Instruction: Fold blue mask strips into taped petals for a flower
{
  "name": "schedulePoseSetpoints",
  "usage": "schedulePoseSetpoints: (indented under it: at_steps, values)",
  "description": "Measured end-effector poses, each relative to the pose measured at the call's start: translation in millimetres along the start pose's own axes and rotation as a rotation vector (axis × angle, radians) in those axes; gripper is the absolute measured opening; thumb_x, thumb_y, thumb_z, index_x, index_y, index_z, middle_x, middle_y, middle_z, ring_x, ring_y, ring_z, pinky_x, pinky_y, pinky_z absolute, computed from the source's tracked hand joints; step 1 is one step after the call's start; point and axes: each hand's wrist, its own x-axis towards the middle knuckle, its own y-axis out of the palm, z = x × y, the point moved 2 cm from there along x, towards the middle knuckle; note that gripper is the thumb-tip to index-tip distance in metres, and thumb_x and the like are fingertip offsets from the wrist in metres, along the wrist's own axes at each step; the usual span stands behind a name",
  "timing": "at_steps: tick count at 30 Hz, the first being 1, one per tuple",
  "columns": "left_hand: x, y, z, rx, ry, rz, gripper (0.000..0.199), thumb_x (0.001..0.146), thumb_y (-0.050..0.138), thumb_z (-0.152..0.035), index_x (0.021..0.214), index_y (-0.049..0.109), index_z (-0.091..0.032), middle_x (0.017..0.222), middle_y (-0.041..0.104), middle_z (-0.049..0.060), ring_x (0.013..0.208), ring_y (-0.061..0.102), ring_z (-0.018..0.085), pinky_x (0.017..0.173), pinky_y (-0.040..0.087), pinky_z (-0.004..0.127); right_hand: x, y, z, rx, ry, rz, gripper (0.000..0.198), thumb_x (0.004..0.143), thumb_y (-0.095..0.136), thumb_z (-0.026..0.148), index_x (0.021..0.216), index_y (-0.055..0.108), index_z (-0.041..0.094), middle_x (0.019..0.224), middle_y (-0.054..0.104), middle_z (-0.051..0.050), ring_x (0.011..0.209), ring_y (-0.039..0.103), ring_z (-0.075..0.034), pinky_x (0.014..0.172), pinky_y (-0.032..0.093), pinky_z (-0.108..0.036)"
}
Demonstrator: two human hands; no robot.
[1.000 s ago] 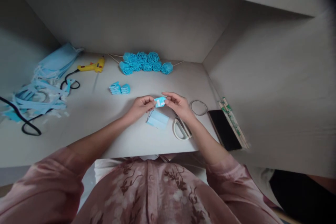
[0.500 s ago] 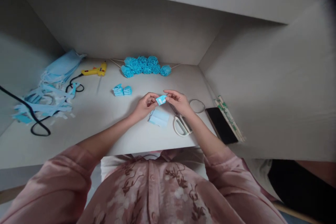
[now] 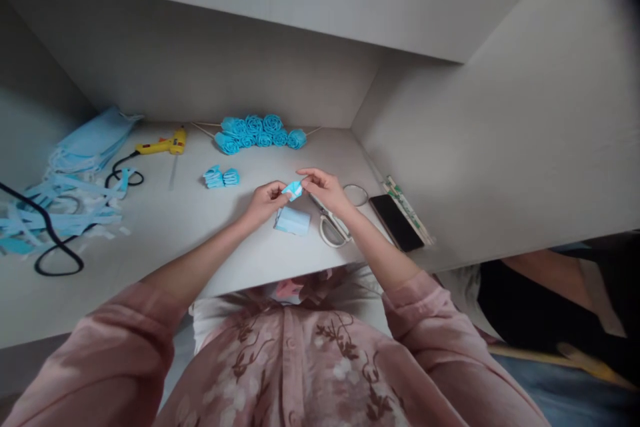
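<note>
Between my two hands is a small folded piece of light blue mask fabric point(image 3: 293, 190), white on part of its face. My left hand point(image 3: 267, 203) pinches its left side between thumb and fingers. At its right edge, the fingertips of my right hand point(image 3: 323, 188) close on it. Just below lies a flat pale blue fabric piece point(image 3: 293, 221) on the desk. White-handled scissors point(image 3: 334, 230) rest under my right wrist, their blades partly hidden. Two small stacks of pleated blue pieces point(image 3: 221, 177) sit to the left of my hands.
Several blue fabric roses point(image 3: 260, 130) on sticks lie at the back. A yellow glue gun point(image 3: 163, 145), blue masks point(image 3: 93, 140) and cut strips point(image 3: 60, 210) with a black cord are on the left. A wire ring point(image 3: 355, 195), a black phone point(image 3: 396, 222) and wrapped sticks point(image 3: 407, 207) lie right.
The piece in my hands has turned, and a fold shows differently on it. My view has tilted and shifted right, so the desk items appear further left.
</note>
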Motion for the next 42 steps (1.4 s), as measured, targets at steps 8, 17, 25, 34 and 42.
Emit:
schedulePoseSetpoints:
  at_steps: [8, 17, 25, 34, 42]
  values:
    - [-1, 0, -3, -0.119, -0.002, -0.028, 0.030, 0.069, 0.072, -0.043, 0.071, 0.056, -0.017, 0.055, 0.051, -0.005, 0.049, 0.043, 0.008, 0.050, 0.035, 0.022, -11, 20, -7, 0.164, 0.104, -0.049, 0.054, 0.065, 0.078, 0.039, 0.115, 0.064, 0.021, 0.082, 0.061, 0.001, 0.076, 0.056, -0.012, 0.070, 0.050, -0.026]
    - [0, -1, 13, 0.024, -0.119, 0.040, 0.039, 0.077, 0.061, -0.053, 0.067, 0.057, -0.016, 0.054, 0.051, -0.002, 0.049, 0.043, 0.009, 0.046, 0.031, 0.021, 63, 28, 1, 0.224, 0.204, 0.016, 0.044, 0.068, 0.071, 0.021, 0.110, 0.058, 0.019, 0.073, 0.060, 0.006, 0.064, 0.055, -0.008, 0.064, 0.049, -0.023]
    - [-4, 5, 17, 0.314, -0.006, 0.301, 0.032, 0.082, 0.053, -0.041, 0.063, 0.056, -0.015, 0.053, 0.042, -0.005, 0.052, 0.037, 0.008, 0.050, 0.027, 0.022, 126, 94, 7, 0.191, 0.384, 0.336, 0.042, 0.075, 0.066, 0.008, 0.114, 0.056, 0.018, 0.069, 0.062, 0.005, 0.060, 0.058, -0.009, 0.056, 0.052, -0.021]
    - [-4, 5, 15, 0.393, 0.028, 0.308, 0.028, 0.084, 0.052, -0.035, 0.065, 0.059, -0.014, 0.056, 0.047, -0.004, 0.056, 0.040, 0.009, 0.053, 0.028, 0.021, 140, 109, -2, 0.128, 0.499, 0.390, 0.045, 0.079, 0.060, 0.002, 0.121, 0.054, 0.016, 0.061, 0.060, 0.005, 0.054, 0.054, -0.008, 0.050, 0.050, -0.019]
    - [1, -25, -11, 0.328, 0.266, -0.324, 0.022, 0.086, 0.053, -0.035, 0.073, 0.056, -0.018, 0.062, 0.051, -0.003, 0.059, 0.045, 0.010, 0.057, 0.035, 0.021, 113, 65, 17, 0.080, 0.254, 0.289, 0.047, 0.072, 0.064, 0.009, 0.117, 0.059, 0.018, 0.068, 0.061, 0.006, 0.059, 0.056, -0.007, 0.053, 0.048, -0.017]
